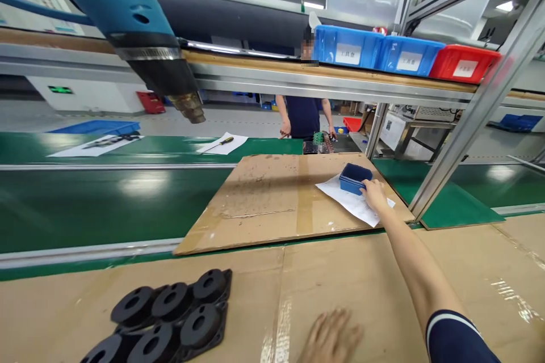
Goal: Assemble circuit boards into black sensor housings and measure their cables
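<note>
My right hand (374,194) reaches far out over the cardboard sheet (264,193), its fingers closed on the near right edge of a small dark-blue plastic box (351,185). The box appears to be several nested together and sits on a white paper sheet (361,212) with faint print. Low in the view, my left hand (332,337) lies with fingers spread on the cardboard-covered table (340,278), holding nothing. To its left stand several black round parts (170,298) with centre holes and flat flanges, set close together.
A blue heat gun (140,28) hangs nozzle-down at upper left. Blue bins (349,48) and a red bin (464,65) stand on the overhead shelf. A slanted metal post (464,119) rises at right. Behind the green conveyor (128,198), a person (303,116) works; a screwdriver (226,140) lies on paper.
</note>
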`<state>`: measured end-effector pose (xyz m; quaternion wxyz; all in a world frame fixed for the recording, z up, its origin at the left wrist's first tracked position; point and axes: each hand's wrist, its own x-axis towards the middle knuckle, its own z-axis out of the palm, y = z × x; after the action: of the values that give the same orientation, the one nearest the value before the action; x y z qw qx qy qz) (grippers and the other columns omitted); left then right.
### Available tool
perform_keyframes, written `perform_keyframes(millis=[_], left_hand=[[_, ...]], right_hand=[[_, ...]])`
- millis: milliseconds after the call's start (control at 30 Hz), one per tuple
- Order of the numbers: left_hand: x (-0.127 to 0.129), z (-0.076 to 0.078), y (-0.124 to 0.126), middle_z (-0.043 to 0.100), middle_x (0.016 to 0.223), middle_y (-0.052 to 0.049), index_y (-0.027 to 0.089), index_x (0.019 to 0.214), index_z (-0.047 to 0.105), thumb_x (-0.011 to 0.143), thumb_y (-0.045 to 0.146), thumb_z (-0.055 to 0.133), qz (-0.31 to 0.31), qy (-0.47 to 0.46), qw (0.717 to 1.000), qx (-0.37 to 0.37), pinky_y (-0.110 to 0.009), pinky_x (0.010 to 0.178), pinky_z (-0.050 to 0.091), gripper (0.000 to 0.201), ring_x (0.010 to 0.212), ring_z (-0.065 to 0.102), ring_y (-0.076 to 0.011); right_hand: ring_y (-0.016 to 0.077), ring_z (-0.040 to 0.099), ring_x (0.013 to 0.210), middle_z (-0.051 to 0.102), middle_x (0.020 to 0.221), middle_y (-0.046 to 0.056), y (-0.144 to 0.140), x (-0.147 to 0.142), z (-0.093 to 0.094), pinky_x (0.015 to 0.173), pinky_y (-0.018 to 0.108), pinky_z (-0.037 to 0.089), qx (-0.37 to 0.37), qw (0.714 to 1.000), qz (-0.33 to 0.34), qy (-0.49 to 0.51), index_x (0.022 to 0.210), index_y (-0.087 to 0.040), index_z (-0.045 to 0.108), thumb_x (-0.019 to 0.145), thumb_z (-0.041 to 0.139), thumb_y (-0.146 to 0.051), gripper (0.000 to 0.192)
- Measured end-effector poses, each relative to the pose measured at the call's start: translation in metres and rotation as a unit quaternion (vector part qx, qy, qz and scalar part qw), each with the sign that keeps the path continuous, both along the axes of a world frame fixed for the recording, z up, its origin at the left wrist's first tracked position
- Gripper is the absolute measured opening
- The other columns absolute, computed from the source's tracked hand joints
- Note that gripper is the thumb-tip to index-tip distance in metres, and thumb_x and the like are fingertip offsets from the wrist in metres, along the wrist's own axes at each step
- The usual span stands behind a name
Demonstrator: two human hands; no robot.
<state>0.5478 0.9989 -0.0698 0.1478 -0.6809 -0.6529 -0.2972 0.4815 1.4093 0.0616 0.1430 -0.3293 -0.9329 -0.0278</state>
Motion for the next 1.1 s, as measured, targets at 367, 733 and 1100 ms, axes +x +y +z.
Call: perform_keyframes(millis=[367,733,1100], left_hand=[[-0.104,0.084,0.177,0.064,0.138,-0.008,0.024,0.13,0.064,0.09,0.007,0.057,0.06,-0.154,0.984,-0.066,-0.057,0.112,0.039,0.044,0.142,0.045,-0.0332],[-0.072,0.096,-0.005,0.077,0.079,-0.002,0.023,0.08,0.069,0.096,0.029,0.061,0.028,-0.362,0.92,0.151,-0.044,0.1,0.034,0.019,0.107,0.066,-0.0253],[-0.125,0.123,-0.076,0.063,0.082,-0.005,0.024,0.085,0.053,0.08,0.087,0.031,-0.026,-0.75,0.595,0.289,-0.041,0.095,0.045,0.067,0.087,0.062,-0.0224]], right_hand=[[0.0294,0.051,0.102,0.069,0.103,0.012,-0.057,0.044,-0.011,0.087,0.041,0.037,0.014,0.998,0.036,0.047,0.111,-0.018,0.063,0.095,0.047,-0.03,0.026],[0.0298,0.052,0.098,0.068,0.102,0.014,-0.078,0.093,-0.005,0.089,0.042,0.044,0.0,0.979,0.079,0.19,0.11,-0.015,0.063,0.094,0.045,-0.045,0.038],[0.0418,0.046,0.13,0.056,0.139,0.019,-0.159,0.048,0.004,0.109,0.059,0.031,-0.022,0.955,0.171,0.242,0.142,-0.022,0.055,0.083,0.058,-0.068,0.075]])
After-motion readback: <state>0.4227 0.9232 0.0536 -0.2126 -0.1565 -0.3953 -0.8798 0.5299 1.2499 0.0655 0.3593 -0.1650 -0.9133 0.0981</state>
